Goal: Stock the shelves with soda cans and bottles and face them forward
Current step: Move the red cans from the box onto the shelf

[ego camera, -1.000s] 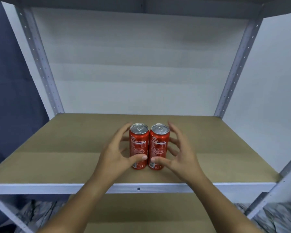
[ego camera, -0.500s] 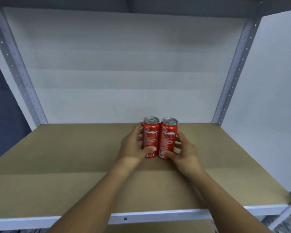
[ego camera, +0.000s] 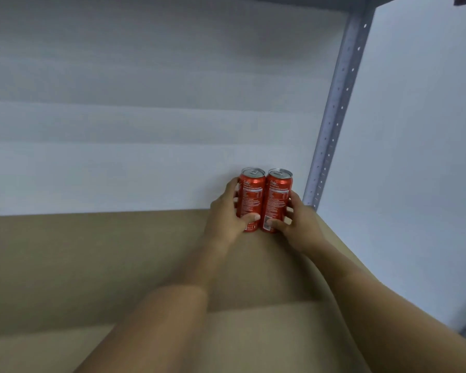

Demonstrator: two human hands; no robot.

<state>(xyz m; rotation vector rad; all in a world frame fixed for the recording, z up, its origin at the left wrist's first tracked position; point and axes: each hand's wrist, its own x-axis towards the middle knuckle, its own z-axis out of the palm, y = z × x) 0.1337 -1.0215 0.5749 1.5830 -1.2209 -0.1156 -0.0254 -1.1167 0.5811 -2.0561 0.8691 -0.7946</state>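
Cans: we have the left can and the right can upright and touching side by side on the brown shelf board, at about 1 o'clock from the middle of our view.
Left hand: our left hand is curled round the left can, thumb across its lower front.
Right hand: our right hand is wrapped round the right can the same way, thumb low on the front.
Change: a second ago the pair stood near the front edge at shelf centre; we have since slid them deep, close to the white back wall and near the grey corner post at 3 o'clock of them.
Labels: small print panels face us, not the main logo.
Meaning: we judge placement nearly done; facing forward likely still needs a turn.
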